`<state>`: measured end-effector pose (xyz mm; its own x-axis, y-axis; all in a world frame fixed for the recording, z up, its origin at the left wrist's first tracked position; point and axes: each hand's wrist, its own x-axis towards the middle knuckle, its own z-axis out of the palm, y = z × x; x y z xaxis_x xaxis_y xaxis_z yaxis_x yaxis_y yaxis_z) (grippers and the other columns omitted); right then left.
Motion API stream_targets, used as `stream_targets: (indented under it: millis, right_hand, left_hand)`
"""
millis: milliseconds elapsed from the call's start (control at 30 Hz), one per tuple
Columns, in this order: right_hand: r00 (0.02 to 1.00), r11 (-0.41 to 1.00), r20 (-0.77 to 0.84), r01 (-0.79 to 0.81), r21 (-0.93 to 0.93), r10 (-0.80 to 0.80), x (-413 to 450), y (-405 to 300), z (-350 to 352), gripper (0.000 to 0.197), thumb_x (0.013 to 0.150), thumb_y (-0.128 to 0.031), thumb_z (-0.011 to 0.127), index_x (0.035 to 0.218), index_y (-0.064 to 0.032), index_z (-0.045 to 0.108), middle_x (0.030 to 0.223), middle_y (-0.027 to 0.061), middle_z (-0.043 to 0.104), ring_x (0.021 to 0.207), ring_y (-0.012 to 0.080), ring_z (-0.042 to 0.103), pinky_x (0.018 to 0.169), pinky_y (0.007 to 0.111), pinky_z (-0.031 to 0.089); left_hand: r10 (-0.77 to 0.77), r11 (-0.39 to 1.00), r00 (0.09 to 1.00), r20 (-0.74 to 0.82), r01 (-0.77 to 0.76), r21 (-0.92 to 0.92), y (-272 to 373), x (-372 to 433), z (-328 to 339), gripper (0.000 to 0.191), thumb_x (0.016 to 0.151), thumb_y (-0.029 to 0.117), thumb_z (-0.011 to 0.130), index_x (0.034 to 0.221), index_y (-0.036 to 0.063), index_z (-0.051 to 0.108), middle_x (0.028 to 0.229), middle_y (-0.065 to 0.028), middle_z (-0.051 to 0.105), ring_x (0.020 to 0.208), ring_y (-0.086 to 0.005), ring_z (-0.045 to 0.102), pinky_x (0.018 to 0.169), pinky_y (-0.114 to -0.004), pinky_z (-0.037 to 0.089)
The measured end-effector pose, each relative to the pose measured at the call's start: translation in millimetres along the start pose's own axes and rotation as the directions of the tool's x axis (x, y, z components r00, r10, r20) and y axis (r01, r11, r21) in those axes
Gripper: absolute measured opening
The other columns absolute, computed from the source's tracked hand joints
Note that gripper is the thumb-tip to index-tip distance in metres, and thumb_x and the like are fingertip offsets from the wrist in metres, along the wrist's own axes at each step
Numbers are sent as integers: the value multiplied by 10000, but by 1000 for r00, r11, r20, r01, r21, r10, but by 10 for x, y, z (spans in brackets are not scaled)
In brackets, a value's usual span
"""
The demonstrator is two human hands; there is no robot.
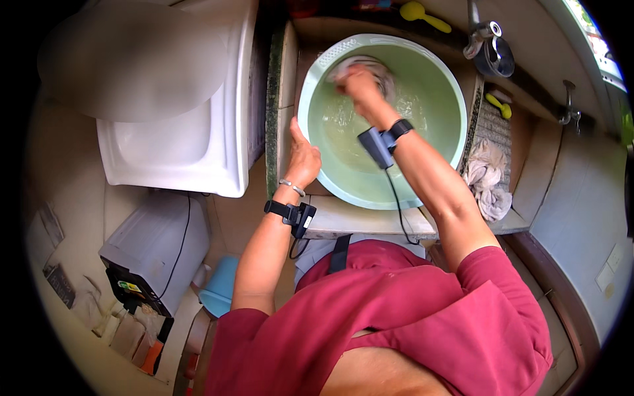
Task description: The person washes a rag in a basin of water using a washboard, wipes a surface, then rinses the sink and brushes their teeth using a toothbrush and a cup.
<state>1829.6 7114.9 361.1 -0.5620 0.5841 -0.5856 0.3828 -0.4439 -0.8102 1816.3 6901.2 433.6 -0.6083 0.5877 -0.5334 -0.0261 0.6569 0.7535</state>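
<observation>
A large pale green plastic basin [346, 185] with some clear liquid in it stands in a tiled sink recess before me. My right hand [359, 84] is blurred inside the basin near its far left wall, on a light-coloured cloth [381, 74]; the fingers look curled on the cloth, but their hold is not clear. My left hand [303, 161] rests against the outside of the basin's left rim, thumb pointing up along it. A wet, crumpled whitish cloth [488, 178] lies on the ribbed stone washboard [488, 123] right of the basin.
A chrome faucet [480, 39] with a dark cup-like thing hanging at it is at the back right; another tap [570, 111] is further right. Yellow scoops [423, 17] lie behind the basin and a yellow brush-like thing [499, 105] on the washboard. A white washbasin [233, 148] stands left, above a blue bucket [218, 287].
</observation>
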Motion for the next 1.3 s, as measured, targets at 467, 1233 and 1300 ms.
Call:
stream_targets:
  millis: [467,1233,1300]
  right_hand:
    - [517,40,439,613,-789,735,-1558,17,-1380,390,812,-184,562,1157,-20,644,1184,156,640,1208,298,518,1003,399,422]
    - [778,-646,372,628,-433,507,-1141,-366,-1834,302,828,-214,567,1050,-80,723,1171,30,620,1169,234,453,935,381,344]
    - [778,-583,411,628,-515,475,-1439,25,-1729,328,820,-164,574,1092,-22,690,1226,118,618,1162,295,549,934,457,426]
  left_hand:
    - [-81,997,995,-58,81,-9,78,-68,-58,767,811,-122,441,1458,30,58,1349,-312,406,1244,-417,458,1067,-426,364]
    - [-53,997,998,-25,55,60,159,-67,-78,726,847,-95,439,1440,10,32,1290,-327,482,1168,-433,531,1022,-433,403]
    - [-29,999,999,-20,29,37,188,-86,-96,722,846,-94,437,1439,10,37,1281,-330,487,1163,-441,532,1015,-441,404]
